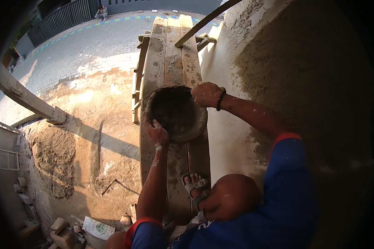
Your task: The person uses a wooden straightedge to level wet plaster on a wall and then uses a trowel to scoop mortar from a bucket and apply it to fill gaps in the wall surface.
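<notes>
Mortar-crusted bucket (189, 133), round and dark inside, sits on rough wooden planks (156, 74) between both hands: the left hand (156, 133) clasps its near-left rim with loosely bent fingers; the right hand (207, 94) makes a tight fist at the far-right rim, though I cannot tell what it encloses. Pale, gritty-patched plaster (222, 87) runs alongside.

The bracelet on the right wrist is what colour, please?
The bracelet is black, best seen in the head view.

Stained wooden planks (173, 62), side by side, bear a round bucket (188, 133) and a sandalled foot (193, 182).
</notes>
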The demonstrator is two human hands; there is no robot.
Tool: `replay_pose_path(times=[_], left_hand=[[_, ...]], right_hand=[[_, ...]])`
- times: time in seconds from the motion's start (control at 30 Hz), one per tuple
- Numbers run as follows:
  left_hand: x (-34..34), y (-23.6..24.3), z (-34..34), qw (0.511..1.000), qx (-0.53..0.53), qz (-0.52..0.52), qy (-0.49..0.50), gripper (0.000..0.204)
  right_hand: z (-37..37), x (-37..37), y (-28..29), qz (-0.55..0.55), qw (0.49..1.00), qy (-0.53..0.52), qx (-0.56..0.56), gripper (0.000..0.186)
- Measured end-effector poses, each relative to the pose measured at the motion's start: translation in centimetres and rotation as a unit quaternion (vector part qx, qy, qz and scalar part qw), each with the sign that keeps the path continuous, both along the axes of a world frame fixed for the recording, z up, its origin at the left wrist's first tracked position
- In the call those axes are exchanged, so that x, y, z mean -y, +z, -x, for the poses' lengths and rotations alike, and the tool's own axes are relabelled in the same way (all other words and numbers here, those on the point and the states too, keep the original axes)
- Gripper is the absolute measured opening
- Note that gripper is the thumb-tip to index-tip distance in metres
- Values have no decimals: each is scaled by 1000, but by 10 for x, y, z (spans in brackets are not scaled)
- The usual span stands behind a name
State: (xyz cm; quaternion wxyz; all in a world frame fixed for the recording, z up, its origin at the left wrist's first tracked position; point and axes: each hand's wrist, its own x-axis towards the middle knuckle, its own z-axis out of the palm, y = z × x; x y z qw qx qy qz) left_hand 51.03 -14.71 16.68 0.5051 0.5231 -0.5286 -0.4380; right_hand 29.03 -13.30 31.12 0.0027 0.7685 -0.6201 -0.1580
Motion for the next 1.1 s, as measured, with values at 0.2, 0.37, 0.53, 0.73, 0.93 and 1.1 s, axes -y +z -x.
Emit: replay_pose_path(times=[0.2, 0.37, 0.53, 0.73, 0.93, 1.1], left_hand=[[-6, 12, -4, 998, 14, -53, -21, 44], [-6, 20, -7, 994, -41, -93, -42, 47], [-9, 18, 0, 998, -14, -57, -35, 46], [-2, 4, 3, 997, -49, -45, -41, 46], [0, 13, -8, 1000, 2, -7, -10, 45], [-4, 15, -6, 997, 2, -63, -38, 47]], right_hand=[[-41, -22, -59, -97, 995, -9, 6, 16], [-46, -43, -18, -140, 988, 47, 54, 18], [-43, -56, 45, -164, 979, -2, 120, 20], [-37, -40, -32, -173, 984, -18, 42, 17], [-21, -12, 1, -75, 996, -31, 33, 15], [-7, -2, -8, -22, 998, -61, 9, 15]])
